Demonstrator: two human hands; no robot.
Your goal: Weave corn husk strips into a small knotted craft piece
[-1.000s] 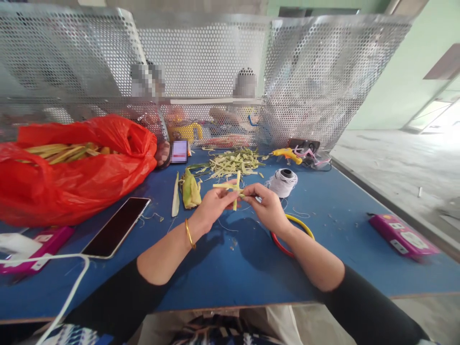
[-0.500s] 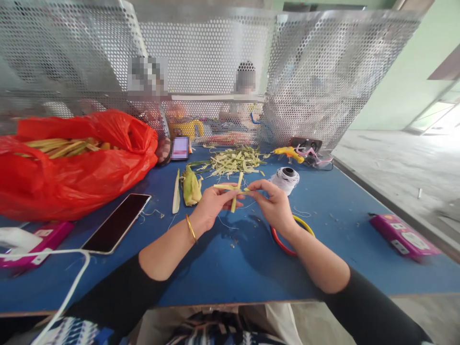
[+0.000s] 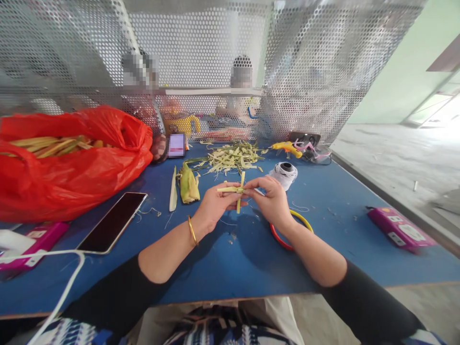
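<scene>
Pale green corn husk strips (image 3: 230, 189) cross each other between my two hands, above the blue table. My left hand (image 3: 215, 203) pinches them near the crossing with thumb and fingers; a gold bangle (image 3: 192, 231) is on that wrist. On the right side of the crossing, my right hand (image 3: 268, 199) pinches the strips with thumb and forefinger. Its fingertips partly hide the strip ends. A corn husk bundle (image 3: 189, 184) and a single flat husk piece (image 3: 173, 189) lie left of my hands. Behind them is a pile of cut husk strips (image 3: 233, 157).
A white thread spool (image 3: 285, 176) and a red-yellow ring (image 3: 278, 235) are close to my right hand. A phone (image 3: 113, 223) and red bag (image 3: 82, 175) lie left. A yellow glue gun (image 3: 286, 148) and purple power strip (image 3: 400, 229) are right. Perforated metal panels (image 3: 201, 57) stand behind.
The upright strip has shifted slightly right and the crossing is now more covered by my fingertips. Both hands keep their pinch. The whole view has moved a little.
</scene>
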